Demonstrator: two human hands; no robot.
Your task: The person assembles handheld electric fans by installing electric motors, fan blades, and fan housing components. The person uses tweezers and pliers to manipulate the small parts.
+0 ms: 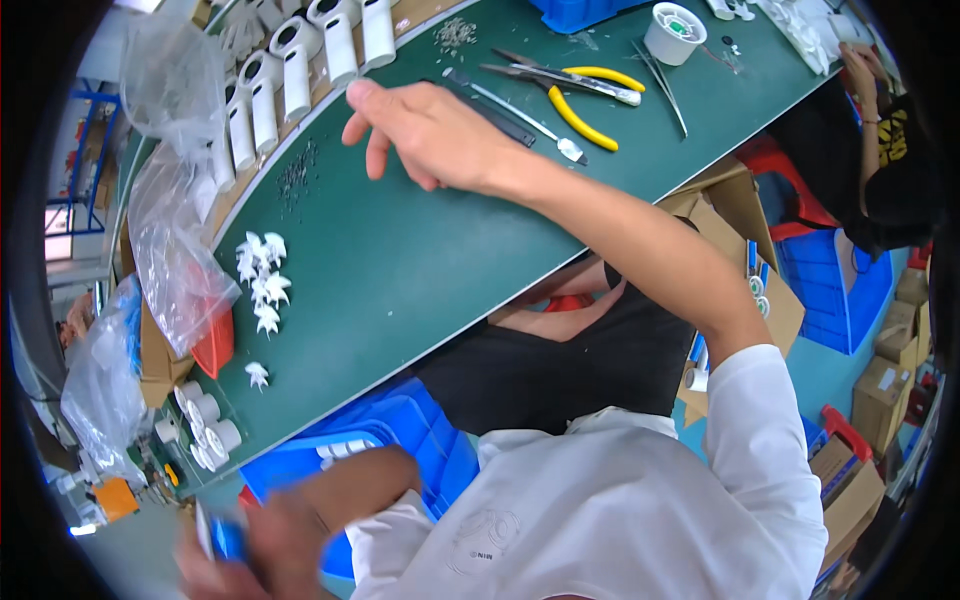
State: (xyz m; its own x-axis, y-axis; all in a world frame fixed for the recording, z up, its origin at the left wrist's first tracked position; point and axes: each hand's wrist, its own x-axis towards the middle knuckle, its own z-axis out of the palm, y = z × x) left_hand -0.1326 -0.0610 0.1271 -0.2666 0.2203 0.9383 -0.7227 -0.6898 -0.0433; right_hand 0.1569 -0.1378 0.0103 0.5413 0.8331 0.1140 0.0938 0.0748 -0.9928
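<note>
My right hand (430,135) hovers over the green table (390,270), its fingers loosely bent and apart with nothing visible in them. Nearest to it are a row of white handle-shaped housings (342,50) with ring heads, a scatter of small dark screws (297,178) and a screwdriver (520,115). Off the table's left end, low in view, my left hand (285,545) is smeared by motion. It grips a blue and white object (228,540) whose kind is too blurred to tell. Small white fan blades (262,275) lie in a cluster on the table.
Yellow-handled pliers (580,120), tweezers (660,85) and a white round housing (675,35) lie at the far right. Clear plastic bags (165,230) hang along the left edge. Blue bins (425,420) stand below the table edge. A co-worker (880,150) sits at the right.
</note>
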